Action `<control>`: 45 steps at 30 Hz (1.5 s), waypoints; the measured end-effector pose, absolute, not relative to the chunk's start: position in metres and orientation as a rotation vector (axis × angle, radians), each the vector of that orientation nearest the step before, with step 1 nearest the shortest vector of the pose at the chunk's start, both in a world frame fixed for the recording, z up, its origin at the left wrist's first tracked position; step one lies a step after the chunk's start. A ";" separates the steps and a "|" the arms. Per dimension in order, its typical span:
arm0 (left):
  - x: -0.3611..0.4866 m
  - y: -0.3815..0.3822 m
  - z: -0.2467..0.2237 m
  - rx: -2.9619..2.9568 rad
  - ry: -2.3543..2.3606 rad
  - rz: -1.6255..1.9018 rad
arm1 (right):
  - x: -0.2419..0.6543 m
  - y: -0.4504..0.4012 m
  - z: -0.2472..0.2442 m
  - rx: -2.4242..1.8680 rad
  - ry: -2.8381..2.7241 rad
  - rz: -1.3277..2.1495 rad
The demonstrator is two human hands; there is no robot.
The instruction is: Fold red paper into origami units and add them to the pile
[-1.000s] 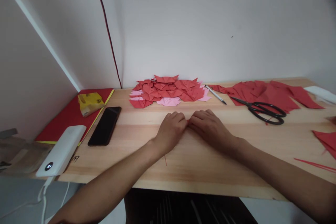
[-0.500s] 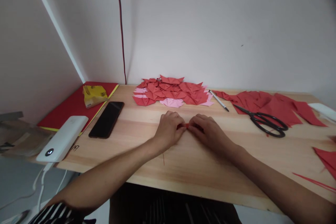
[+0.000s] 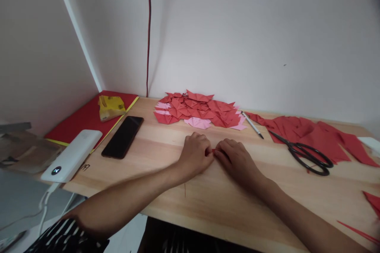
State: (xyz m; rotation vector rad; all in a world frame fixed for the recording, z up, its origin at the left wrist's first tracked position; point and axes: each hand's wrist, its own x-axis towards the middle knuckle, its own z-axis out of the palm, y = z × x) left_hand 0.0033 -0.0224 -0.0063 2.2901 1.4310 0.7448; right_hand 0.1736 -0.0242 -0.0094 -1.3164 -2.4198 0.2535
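Note:
My left hand [image 3: 197,152] and my right hand [image 3: 234,157] meet just above the middle of the wooden table. Between their pinched fingertips shows a tiny bit of red paper [image 3: 213,150]; most of it is hidden by the fingers. Both hands are closed on it. Behind them, near the wall, lies a pile of folded red and pink paper pieces [image 3: 197,107]. A thin red thread-like strip [image 3: 185,190] lies on the wood beside my left wrist.
Black-handled scissors [image 3: 307,154] rest against red paper sheets [image 3: 308,132] at right, with a pen [image 3: 252,125] nearby. At left are a phone [image 3: 122,137], a white power bank [image 3: 72,155] with cables, and a yellow packet [image 3: 111,107] on a red folder [image 3: 78,120]. Red scraps [image 3: 358,231] lie lower right.
The head view has shifted, so most things sit slightly lower and farther right. Both hands stay together on the red paper; less of it shows between the fingertips.

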 end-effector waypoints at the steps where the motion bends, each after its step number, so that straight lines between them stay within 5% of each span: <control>1: 0.004 -0.022 -0.006 2.286 1.435 0.735 | 0.174 -0.024 -0.009 -1.312 -2.421 0.244; 45: 0.000 -0.016 -0.002 2.339 1.463 0.648 | 0.171 -0.024 -0.008 -1.328 -2.427 0.221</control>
